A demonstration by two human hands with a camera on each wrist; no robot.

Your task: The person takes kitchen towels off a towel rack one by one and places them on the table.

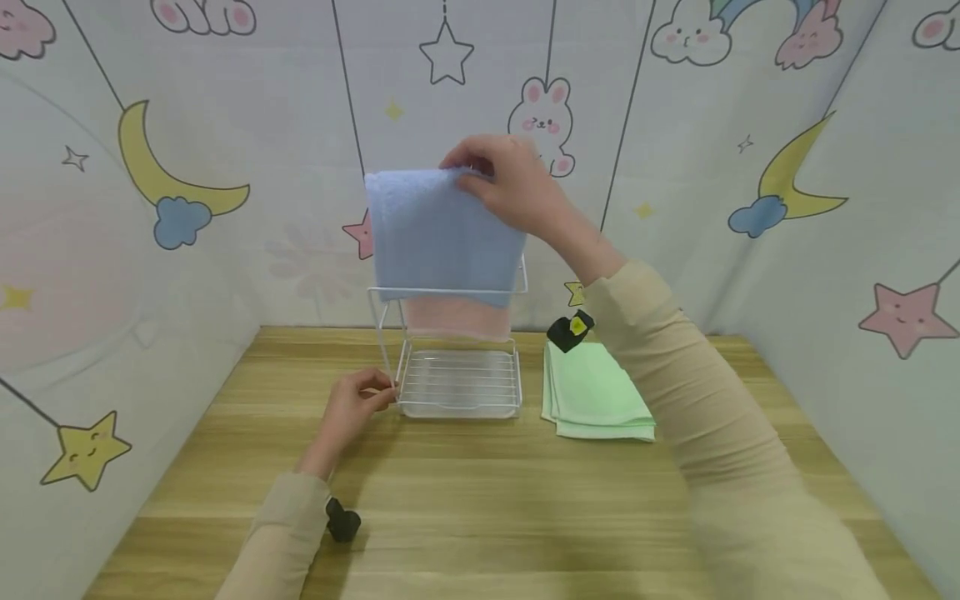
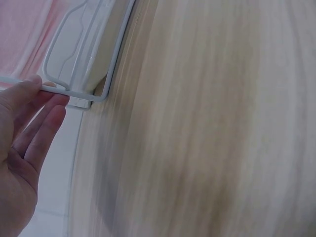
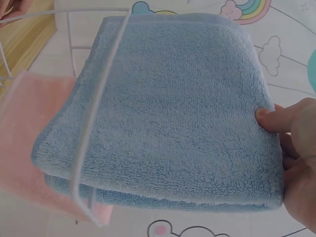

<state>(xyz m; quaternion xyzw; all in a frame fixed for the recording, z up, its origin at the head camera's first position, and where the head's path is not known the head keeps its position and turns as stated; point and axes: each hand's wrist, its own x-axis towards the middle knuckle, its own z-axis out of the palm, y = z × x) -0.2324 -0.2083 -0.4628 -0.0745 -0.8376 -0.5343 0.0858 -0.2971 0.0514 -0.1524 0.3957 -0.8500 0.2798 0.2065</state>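
Note:
A folded blue towel [image 1: 442, 233] hangs from my right hand [image 1: 517, 182], which pinches its top edge between thumb and fingers. Its lower end sits behind the front bar of a white wire rack [image 1: 450, 291], as the right wrist view also shows. Lower down, inside the rack, hangs a pink towel [image 1: 457, 321], partly hidden by the blue one. My left hand [image 1: 351, 408] holds the rack's left upright near its base; in the left wrist view the thumb and fingertips pinch the wire [image 2: 79, 94].
A clear tray [image 1: 457, 411] lies under the rack's bottom wires. Folded green towels [image 1: 596, 383] lie on the wooden table [image 1: 480, 500], right of the rack. A patterned cloth wall [image 1: 300, 167] stands behind and at both sides.

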